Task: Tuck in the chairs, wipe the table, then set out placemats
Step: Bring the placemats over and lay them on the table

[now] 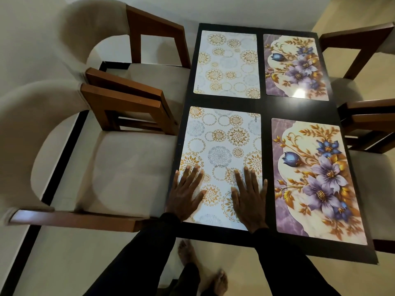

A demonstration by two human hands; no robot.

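Observation:
Several placemats lie on the black table (pixel 265 107). A white mat with gold circles (pixel 222 146) is at the near left, and both my hands press flat on its near end. My left hand (pixel 186 193) rests by the mat's left edge, fingers spread. My right hand (pixel 250 197) lies flat near its right edge, fingers apart. A purple flower mat (pixel 316 180) sits at the near right. A second gold-circle mat (pixel 227 64) and a second flower mat (pixel 296 67) lie at the far end.
Two wooden chairs with beige cushions, one near (pixel 128 171) and one farther back (pixel 154 75), stand against the table's left side. Two more chairs, the far one (pixel 361 45) and the near one (pixel 372 124), stand at the right. My bare feet (pixel 188 253) are on the pale floor below the near table edge.

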